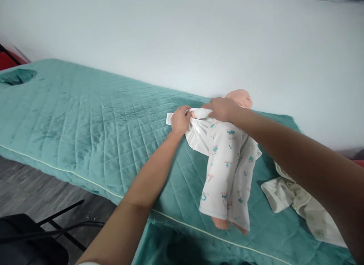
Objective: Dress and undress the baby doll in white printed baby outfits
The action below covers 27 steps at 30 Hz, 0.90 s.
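A baby doll (pixel 239 96) lies on its back on the green quilted bed, its head near the wall and its bare feet towards me. It wears white printed trousers (pixel 224 162) and a white top (pixel 198 134). My left hand (pixel 181 120) is closed on the end of the top's sleeve (pixel 202 113), with white cloth poking out on its left. A bit of the doll's skin shows beside my left fingers. My right hand (pixel 223 108) grips the same sleeve closer to the doll's shoulder, its fingertips partly hidden. My right forearm crosses over the doll's chest.
Pale crumpled baby clothes (pixel 305 208) lie right of the doll, partly under my right arm. A white wall (pixel 170 41) runs behind the bed (pixel 93 117). The bed has a face hole (pixel 18 77) at far left. A black object (pixel 31 238) with thin bars stands on the floor.
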Each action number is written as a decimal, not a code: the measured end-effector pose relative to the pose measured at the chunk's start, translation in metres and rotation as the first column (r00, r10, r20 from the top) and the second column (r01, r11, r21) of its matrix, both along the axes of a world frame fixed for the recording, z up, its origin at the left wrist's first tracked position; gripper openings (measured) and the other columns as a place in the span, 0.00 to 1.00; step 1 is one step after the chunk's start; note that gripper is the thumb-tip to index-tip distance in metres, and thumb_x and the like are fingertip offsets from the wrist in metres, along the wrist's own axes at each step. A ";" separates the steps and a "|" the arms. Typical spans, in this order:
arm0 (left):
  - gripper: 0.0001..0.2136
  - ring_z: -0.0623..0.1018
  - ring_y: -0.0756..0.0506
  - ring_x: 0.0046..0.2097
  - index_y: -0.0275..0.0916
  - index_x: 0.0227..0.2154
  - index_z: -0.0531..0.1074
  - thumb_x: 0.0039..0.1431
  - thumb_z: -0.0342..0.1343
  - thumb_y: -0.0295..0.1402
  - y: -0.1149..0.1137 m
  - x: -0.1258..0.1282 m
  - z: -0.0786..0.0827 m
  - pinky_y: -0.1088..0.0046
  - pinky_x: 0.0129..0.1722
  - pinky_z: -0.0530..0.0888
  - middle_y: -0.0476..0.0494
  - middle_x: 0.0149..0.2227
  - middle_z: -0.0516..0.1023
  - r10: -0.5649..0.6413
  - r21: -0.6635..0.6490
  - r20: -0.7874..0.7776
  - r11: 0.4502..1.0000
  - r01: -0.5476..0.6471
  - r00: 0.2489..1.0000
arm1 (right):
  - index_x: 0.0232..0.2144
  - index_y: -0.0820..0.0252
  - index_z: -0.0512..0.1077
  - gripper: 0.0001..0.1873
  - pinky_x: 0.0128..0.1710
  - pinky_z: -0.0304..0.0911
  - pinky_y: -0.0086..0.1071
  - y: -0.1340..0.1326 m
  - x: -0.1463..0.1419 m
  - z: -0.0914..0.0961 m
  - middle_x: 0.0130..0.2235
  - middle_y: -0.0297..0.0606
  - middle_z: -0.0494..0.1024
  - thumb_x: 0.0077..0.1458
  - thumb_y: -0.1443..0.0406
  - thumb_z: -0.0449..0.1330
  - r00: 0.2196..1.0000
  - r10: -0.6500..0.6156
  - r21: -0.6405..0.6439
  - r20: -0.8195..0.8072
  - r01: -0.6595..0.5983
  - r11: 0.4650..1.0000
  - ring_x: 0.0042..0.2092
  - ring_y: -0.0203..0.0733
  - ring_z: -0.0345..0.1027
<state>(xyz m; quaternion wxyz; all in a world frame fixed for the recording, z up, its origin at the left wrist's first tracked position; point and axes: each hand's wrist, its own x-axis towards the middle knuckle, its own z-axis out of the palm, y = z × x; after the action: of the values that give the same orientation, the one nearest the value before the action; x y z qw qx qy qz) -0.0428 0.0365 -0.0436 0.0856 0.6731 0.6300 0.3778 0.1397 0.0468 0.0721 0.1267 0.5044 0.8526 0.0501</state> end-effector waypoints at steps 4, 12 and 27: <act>0.16 0.77 0.43 0.54 0.45 0.49 0.75 0.66 0.45 0.29 -0.004 -0.003 -0.003 0.67 0.49 0.72 0.45 0.52 0.79 -0.008 -0.051 -0.011 0.999 0.008 1.000 | 0.57 0.43 0.71 0.22 0.43 0.60 0.43 -0.008 0.013 0.010 0.48 0.46 0.74 0.62 0.60 0.55 1.000 -0.015 0.049 -0.024 0.016 0.999 0.49 0.55 0.68; 0.17 0.76 0.38 0.53 0.46 0.48 0.77 0.64 0.46 0.26 -0.010 -0.005 -0.002 0.61 0.48 0.72 0.41 0.50 0.80 -0.035 -0.094 -0.168 0.995 0.019 0.985 | 0.57 0.43 0.71 0.22 0.42 0.60 0.40 -0.012 0.017 0.009 0.48 0.45 0.73 0.61 0.61 0.55 0.999 -0.010 0.069 -0.031 0.012 0.998 0.48 0.53 0.66; 0.20 0.69 0.34 0.59 0.40 0.60 0.64 0.67 0.50 0.32 -0.017 0.006 0.014 0.55 0.57 0.62 0.34 0.57 0.73 -0.143 0.008 -0.440 0.987 0.163 0.886 | 0.56 0.50 0.71 0.21 0.40 0.61 0.39 -0.008 -0.014 -0.013 0.50 0.46 0.76 0.61 0.60 0.57 0.996 0.020 0.021 -0.090 -0.018 1.000 0.47 0.53 0.71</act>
<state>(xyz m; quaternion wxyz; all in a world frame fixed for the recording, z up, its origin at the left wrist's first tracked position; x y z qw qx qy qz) -0.0367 0.0193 -0.0296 -0.0438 0.7900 0.5696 0.2227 0.1262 0.0392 0.0596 0.0826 0.4993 0.8617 0.0371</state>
